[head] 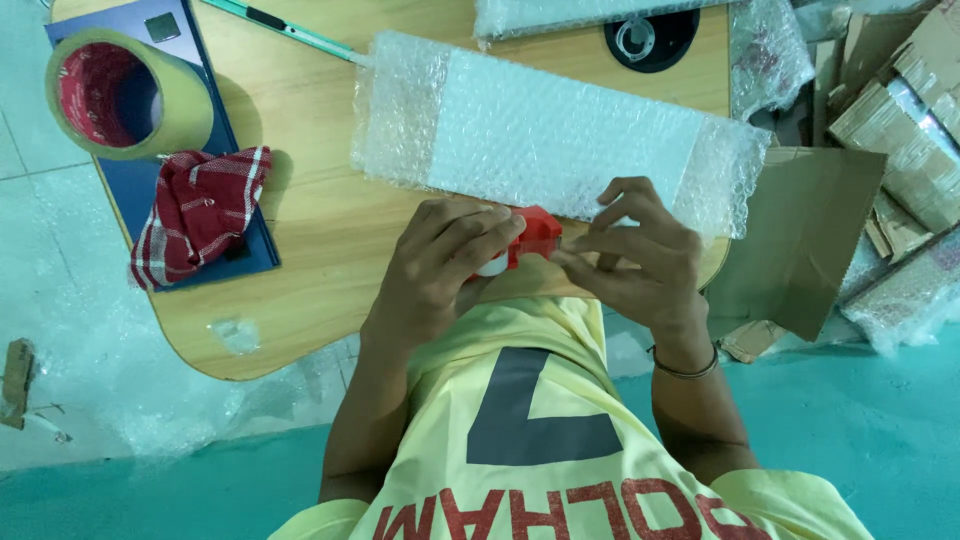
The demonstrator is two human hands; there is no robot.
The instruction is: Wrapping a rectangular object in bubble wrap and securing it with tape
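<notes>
Red plastic tape dispenser [537, 236] sits between both hands at the near edge of the light wooden table [310, 240], just in front of the bubble-wrapped flat white parcel [560, 140]; left hand [440, 270] curls around its body, fingers pressed on top, seemingly to steady it; right hand [640, 260] pinches at its front end, fingertips together, likely on the tape end, though the tape itself is too small to see; parcel lies flat, close to the dispenser. Nearby: large roll of tan tape [125, 95] on a blue board [215, 150], red checked cloth [200, 215], cardboard scraps [810, 240] to the right; nothing blocks the hands.
</notes>
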